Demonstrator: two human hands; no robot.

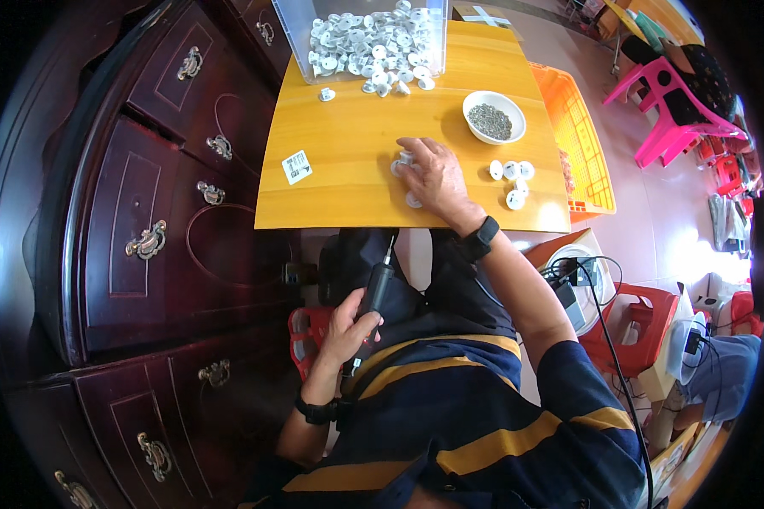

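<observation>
My left hand is wrapped round a black electric screwdriver, held low in front of my lap with its metal bit pointing up toward the table's front edge. On the yellow wooden table, my right hand curls its fingers over a small white round plastic part; the fingertips partly hide it. Just below that hand lies another white part. To its right sits a group of several white round parts. Farther back stands a white bowl containing small metal screws.
A clear plastic bin full of white parts stands at the table's far side, with some loose before it. A white label lies at left. Dark drawers flank the left; an orange crate and pink chair stand right.
</observation>
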